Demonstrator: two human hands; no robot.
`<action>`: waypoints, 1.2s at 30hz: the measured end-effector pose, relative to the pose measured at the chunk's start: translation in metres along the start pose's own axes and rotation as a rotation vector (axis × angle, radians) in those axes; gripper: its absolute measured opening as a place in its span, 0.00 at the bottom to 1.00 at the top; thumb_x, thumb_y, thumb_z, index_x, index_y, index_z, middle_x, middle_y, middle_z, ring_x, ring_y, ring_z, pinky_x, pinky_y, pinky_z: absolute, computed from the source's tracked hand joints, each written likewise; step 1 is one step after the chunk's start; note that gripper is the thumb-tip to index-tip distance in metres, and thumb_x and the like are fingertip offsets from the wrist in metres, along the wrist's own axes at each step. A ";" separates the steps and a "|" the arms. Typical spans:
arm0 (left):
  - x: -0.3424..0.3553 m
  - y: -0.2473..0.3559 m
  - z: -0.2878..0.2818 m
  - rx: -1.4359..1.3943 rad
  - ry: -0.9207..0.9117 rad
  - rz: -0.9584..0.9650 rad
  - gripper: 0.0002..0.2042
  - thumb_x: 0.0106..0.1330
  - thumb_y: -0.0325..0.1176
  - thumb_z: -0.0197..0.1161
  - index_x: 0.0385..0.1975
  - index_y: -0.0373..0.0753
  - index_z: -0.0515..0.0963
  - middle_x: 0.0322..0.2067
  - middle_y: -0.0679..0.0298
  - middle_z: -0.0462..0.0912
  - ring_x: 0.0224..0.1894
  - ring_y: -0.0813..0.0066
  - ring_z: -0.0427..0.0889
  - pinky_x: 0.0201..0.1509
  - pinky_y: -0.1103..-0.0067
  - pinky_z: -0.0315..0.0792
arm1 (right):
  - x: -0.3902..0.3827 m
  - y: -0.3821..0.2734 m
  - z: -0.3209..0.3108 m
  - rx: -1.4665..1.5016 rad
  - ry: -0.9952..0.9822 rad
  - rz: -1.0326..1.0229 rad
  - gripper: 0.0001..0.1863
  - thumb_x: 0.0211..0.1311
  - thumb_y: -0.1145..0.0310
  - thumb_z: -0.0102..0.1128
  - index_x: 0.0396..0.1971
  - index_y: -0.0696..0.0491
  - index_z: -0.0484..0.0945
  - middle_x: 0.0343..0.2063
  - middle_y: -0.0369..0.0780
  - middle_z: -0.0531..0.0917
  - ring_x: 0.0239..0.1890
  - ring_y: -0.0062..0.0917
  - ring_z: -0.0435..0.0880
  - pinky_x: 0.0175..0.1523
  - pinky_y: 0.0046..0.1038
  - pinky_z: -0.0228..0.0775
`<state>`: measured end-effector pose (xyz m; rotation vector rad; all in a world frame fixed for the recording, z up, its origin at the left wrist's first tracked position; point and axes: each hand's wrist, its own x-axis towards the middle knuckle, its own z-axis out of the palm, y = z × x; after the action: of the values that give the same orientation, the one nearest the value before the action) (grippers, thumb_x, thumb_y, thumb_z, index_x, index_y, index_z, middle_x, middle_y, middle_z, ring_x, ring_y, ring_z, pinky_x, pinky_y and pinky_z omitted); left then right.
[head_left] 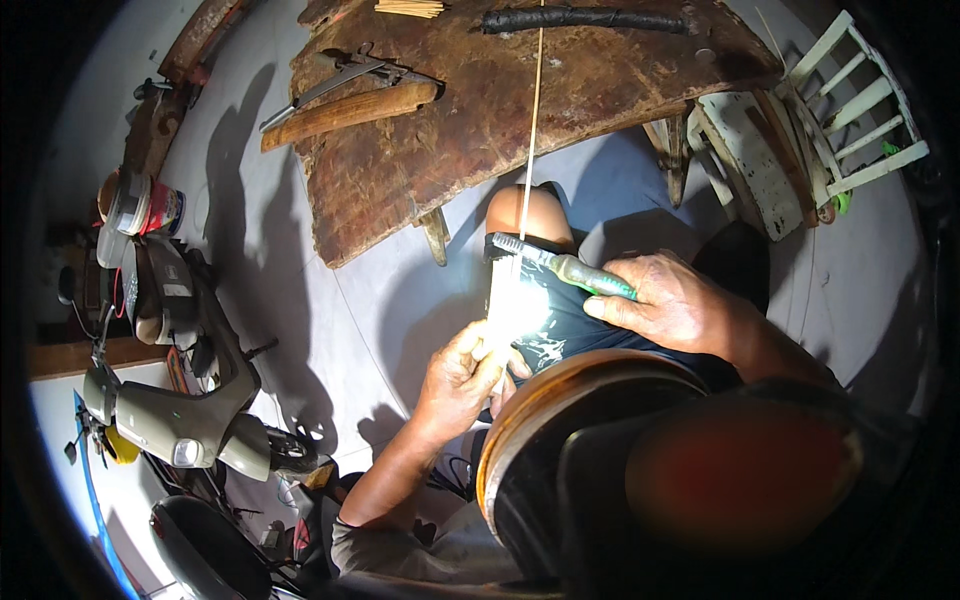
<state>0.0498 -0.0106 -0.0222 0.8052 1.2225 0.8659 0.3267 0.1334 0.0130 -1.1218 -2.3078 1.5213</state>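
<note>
My left hand (455, 385) is closed at my lap, pinching the lower part of a long thin bamboo strip (533, 130). The strip runs up past my knee and over the wooden table. In my right hand (665, 300) is a hand tool (590, 277) with a green-grey handle and a ridged metal end. That end lies against or right beside the strip, just above the knee; contact is unclear. A bright glare washes out the area between my hands, hiding part of the strip and my left fingertips. Dark patterned shorts (575, 300) lie beneath.
The worn wooden table (430, 170) stands ahead, bearing a bundle of thin sticks (408, 8), a black wrapped rod (580, 18), a wooden piece (350, 116) and metal tools (340, 78). A white chair (860, 115) stands at right, a scooter (160, 420) at left.
</note>
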 end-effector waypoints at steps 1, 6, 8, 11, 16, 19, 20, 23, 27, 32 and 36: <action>0.000 -0.001 -0.001 -0.003 0.001 0.001 0.11 0.82 0.24 0.53 0.59 0.34 0.72 0.36 0.57 0.87 0.24 0.80 0.82 0.24 0.83 0.75 | 0.001 -0.001 0.001 0.014 -0.007 0.007 0.24 0.74 0.53 0.63 0.32 0.63 0.79 0.28 0.59 0.81 0.34 0.56 0.83 0.41 0.49 0.71; 0.002 -0.002 -0.007 -0.002 -0.041 -0.022 0.12 0.81 0.22 0.53 0.60 0.34 0.72 0.36 0.58 0.87 0.24 0.81 0.82 0.24 0.83 0.74 | 0.005 -0.004 0.000 -0.038 -0.028 0.028 0.26 0.75 0.50 0.60 0.33 0.64 0.80 0.28 0.58 0.82 0.35 0.56 0.85 0.42 0.50 0.73; 0.003 -0.002 -0.007 -0.003 -0.046 -0.021 0.12 0.81 0.22 0.54 0.60 0.35 0.73 0.36 0.58 0.87 0.24 0.81 0.82 0.23 0.83 0.74 | 0.005 -0.004 0.000 -0.063 -0.032 0.030 0.26 0.75 0.50 0.60 0.33 0.64 0.80 0.29 0.58 0.83 0.36 0.56 0.85 0.43 0.50 0.73; 0.003 -0.001 -0.006 -0.019 -0.041 -0.022 0.12 0.81 0.23 0.54 0.60 0.35 0.73 0.36 0.59 0.87 0.23 0.81 0.81 0.23 0.84 0.74 | 0.006 -0.003 0.000 -0.018 -0.055 0.014 0.26 0.74 0.50 0.60 0.33 0.64 0.80 0.30 0.59 0.83 0.37 0.56 0.85 0.43 0.50 0.74; 0.002 0.003 -0.004 -0.061 -0.032 -0.032 0.12 0.81 0.22 0.54 0.60 0.35 0.74 0.35 0.59 0.86 0.23 0.81 0.81 0.22 0.84 0.73 | 0.013 0.006 0.011 -0.015 0.022 -0.048 0.21 0.72 0.55 0.65 0.31 0.62 0.80 0.25 0.55 0.81 0.29 0.52 0.81 0.37 0.45 0.71; 0.001 0.008 -0.005 -0.082 -0.038 -0.084 0.11 0.81 0.23 0.54 0.59 0.35 0.75 0.35 0.58 0.86 0.22 0.82 0.80 0.22 0.85 0.72 | 0.014 0.016 0.015 -0.047 0.000 0.010 0.22 0.73 0.53 0.63 0.34 0.61 0.82 0.31 0.56 0.84 0.36 0.54 0.84 0.43 0.48 0.74; -0.001 0.009 -0.006 -0.149 -0.066 -0.122 0.11 0.80 0.23 0.55 0.58 0.35 0.75 0.36 0.58 0.86 0.22 0.82 0.80 0.22 0.86 0.72 | 0.014 0.019 0.016 -0.049 0.005 -0.003 0.23 0.73 0.51 0.62 0.35 0.60 0.83 0.33 0.56 0.85 0.40 0.56 0.86 0.46 0.49 0.76; -0.009 0.013 -0.004 -0.219 -0.135 -0.106 0.10 0.80 0.25 0.55 0.57 0.34 0.76 0.38 0.58 0.85 0.22 0.82 0.79 0.22 0.86 0.70 | 0.020 0.025 0.022 -0.139 0.071 -0.059 0.22 0.72 0.52 0.64 0.36 0.60 0.83 0.32 0.56 0.85 0.39 0.56 0.86 0.47 0.50 0.76; -0.015 0.022 -0.005 -0.164 -0.080 -0.045 0.09 0.83 0.30 0.51 0.55 0.35 0.73 0.36 0.62 0.81 0.22 0.76 0.82 0.20 0.82 0.72 | 0.017 0.030 0.016 -0.207 -0.016 -0.061 0.21 0.70 0.52 0.66 0.39 0.58 0.84 0.36 0.53 0.85 0.44 0.53 0.85 0.51 0.49 0.76; 0.019 0.036 -0.017 -0.116 -0.003 0.057 0.08 0.85 0.32 0.50 0.55 0.38 0.69 0.34 0.61 0.79 0.21 0.71 0.83 0.19 0.82 0.73 | -0.010 0.031 0.005 -0.185 -0.080 -0.194 0.25 0.70 0.52 0.66 0.55 0.57 0.84 0.50 0.51 0.81 0.53 0.48 0.82 0.61 0.45 0.73; 0.060 0.042 -0.009 -0.069 0.079 0.194 0.08 0.83 0.30 0.53 0.54 0.35 0.70 0.35 0.58 0.82 0.21 0.71 0.83 0.20 0.81 0.75 | -0.034 0.031 -0.009 0.075 -0.105 -0.111 0.24 0.70 0.52 0.67 0.52 0.58 0.84 0.48 0.51 0.81 0.54 0.47 0.82 0.59 0.44 0.73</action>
<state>0.0437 0.0622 -0.0129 0.8502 1.1902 1.1004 0.3708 0.1235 -0.0001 -0.9005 -2.3156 1.6464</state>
